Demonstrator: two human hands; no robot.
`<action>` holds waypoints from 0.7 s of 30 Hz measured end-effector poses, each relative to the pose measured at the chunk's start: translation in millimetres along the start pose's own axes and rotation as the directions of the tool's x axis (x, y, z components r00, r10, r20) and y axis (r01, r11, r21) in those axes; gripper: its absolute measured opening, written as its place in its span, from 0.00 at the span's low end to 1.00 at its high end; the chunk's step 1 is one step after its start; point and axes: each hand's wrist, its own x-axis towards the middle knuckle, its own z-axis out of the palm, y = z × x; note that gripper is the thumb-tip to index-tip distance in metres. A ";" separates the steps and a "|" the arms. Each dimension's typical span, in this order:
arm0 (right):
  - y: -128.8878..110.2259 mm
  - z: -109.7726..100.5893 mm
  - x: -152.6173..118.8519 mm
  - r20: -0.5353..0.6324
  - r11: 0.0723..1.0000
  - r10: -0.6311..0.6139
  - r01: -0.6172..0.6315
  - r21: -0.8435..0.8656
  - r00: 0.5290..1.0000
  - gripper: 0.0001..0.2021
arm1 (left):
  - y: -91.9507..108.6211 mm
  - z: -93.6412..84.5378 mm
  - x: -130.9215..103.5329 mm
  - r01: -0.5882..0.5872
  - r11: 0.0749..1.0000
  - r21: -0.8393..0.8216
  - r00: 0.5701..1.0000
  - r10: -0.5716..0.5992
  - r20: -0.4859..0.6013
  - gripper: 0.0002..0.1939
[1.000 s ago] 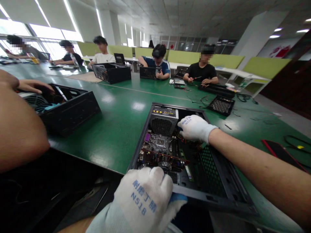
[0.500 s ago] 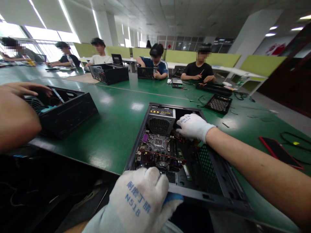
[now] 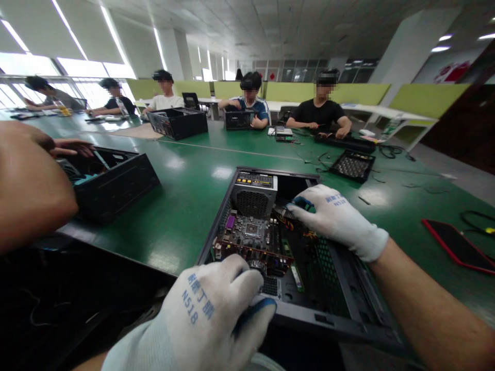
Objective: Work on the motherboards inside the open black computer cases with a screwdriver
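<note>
An open black computer case (image 3: 301, 314) lies on its side in front of me. Inside are a power supply (image 3: 253, 198) at the far left corner, a motherboard (image 3: 251, 229) with a purple connector, and a bundle of cables (image 3: 286, 221). My left hand (image 3: 216, 304), in a white glove with blue fingertips, is closed on the near edge of the case, its thumb on the outside. My right hand (image 3: 328, 211), gloved the same way, curls over the far right interior beside the power supply, with its fingertips at the cables; what they hold is hard to make out.
Another open case (image 3: 119, 185) stands at left, with a nearby person's arm (image 3: 34, 185) over it. Farther back are a third case (image 3: 180, 123), a black tray (image 3: 351, 166) and several seated people. A red-edged black object (image 3: 460, 245) lies at right on the green table (image 3: 185, 206).
My right hand has shifted right and slightly toward me, its thumb and fingers now more visible. My left hand has moved slightly left along the near edge. The whole view has turned a little.
</note>
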 end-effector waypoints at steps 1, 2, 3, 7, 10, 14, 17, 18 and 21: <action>0.3 0.0 -2.5 -0.011 0.999 0.004 -0.003 0.033 1.000 0.21 | -0.9 -4.4 5.5 0.001 1.000 -0.013 1.000 -0.001 0.014 0.08; 0.6 0.1 -4.1 -0.021 0.998 0.007 -0.006 0.057 1.000 0.21 | -2.0 -8.4 12.6 -0.002 1.000 -0.014 0.999 0.002 0.034 0.09; 0.9 0.4 -4.9 -0.032 0.997 0.009 -0.007 0.071 0.999 0.21 | -3.3 -11.5 21.1 -0.007 1.000 -0.001 0.998 0.007 0.055 0.09; 3.4 3.3 -4.4 -0.067 0.997 -0.009 0.014 0.074 0.998 0.21 | -10.7 -10.3 66.0 -0.011 0.993 0.115 0.991 -0.004 0.133 0.10; 5.7 6.6 -3.9 -0.075 0.998 -0.025 0.030 0.056 0.997 0.21 | -19.3 3.5 101.5 0.011 0.982 0.187 0.965 -0.059 0.254 0.11; 6.4 8.0 -4.7 -0.080 0.999 -0.011 0.015 0.052 0.997 0.20 | -35.0 27.1 141.0 -0.013 0.969 0.247 0.847 -0.121 0.517 0.19; 6.2 6.8 -5.1 -0.073 0.999 -0.012 0.015 0.046 0.997 0.20 | -45.7 44.3 165.8 -0.087 0.937 0.338 0.721 -0.174 0.670 0.26; 6.3 6.5 -5.3 -0.070 0.999 -0.016 0.020 0.049 0.997 0.21 | -48.3 49.9 173.1 -0.116 0.922 0.369 0.681 -0.197 0.705 0.27; 7.4 6.9 -6.2 -0.061 0.998 -0.020 0.023 0.058 0.998 0.21 | -53.4 66.1 189.9 -0.157 0.888 0.432 0.609 -0.257 0.750 0.26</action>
